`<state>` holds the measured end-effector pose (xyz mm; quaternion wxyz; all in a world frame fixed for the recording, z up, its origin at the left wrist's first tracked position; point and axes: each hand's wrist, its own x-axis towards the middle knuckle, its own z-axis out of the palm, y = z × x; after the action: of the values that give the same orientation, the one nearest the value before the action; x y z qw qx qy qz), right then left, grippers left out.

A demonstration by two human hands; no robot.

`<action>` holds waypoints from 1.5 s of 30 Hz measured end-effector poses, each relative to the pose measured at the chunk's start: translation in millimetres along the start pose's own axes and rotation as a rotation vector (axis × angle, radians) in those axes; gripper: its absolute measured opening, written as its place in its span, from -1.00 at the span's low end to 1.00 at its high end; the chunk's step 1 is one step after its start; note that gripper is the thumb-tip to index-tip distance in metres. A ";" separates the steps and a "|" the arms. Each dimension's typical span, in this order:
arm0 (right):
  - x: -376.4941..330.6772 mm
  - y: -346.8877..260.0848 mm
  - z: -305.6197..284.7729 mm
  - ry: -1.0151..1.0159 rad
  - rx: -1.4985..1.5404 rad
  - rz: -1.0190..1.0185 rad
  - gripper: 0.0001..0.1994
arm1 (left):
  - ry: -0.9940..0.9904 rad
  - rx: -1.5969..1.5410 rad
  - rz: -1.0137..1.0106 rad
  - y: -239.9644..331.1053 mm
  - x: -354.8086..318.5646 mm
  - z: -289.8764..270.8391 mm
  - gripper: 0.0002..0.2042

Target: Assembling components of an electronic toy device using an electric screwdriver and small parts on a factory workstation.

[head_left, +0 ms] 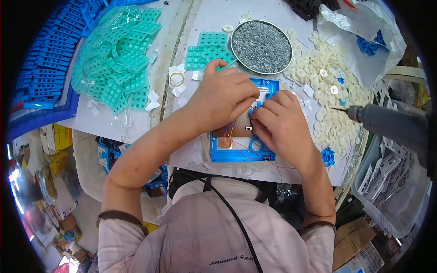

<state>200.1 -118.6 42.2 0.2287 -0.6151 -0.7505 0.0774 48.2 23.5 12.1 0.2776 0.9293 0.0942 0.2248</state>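
Note:
A blue plastic case (217, 154) lies open on the white table (136, 123), with a brown circuit board (236, 129) and thin red wires inside. My left hand (223, 98) rests over the case's upper part, fingers curled down onto the board. My right hand (282, 125) presses on the case's right side, fingertips meeting the left hand's over a small part that I cannot make out. A blue ring (255, 145) sits in the case near my right thumb.
A round metal dish of screws (261, 47) stands behind the case, teal keypads (207, 52) to its left. White plastic discs (325, 98) are heaped at right. A grey electric screwdriver (387, 120) hangs at right. Bagged teal keypads (120, 59) and blue trays (45, 77) lie left.

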 end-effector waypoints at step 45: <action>4.8 3.0 9.5 0.168 0.034 0.166 -0.91 | -0.721 0.169 -0.280 22.1 79.4 -29.9 -0.83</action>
<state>197.9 -111.7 33.8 0.2939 -0.6757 -0.6737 0.0570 105.2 43.2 75.7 0.2432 0.9463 0.1349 -0.1647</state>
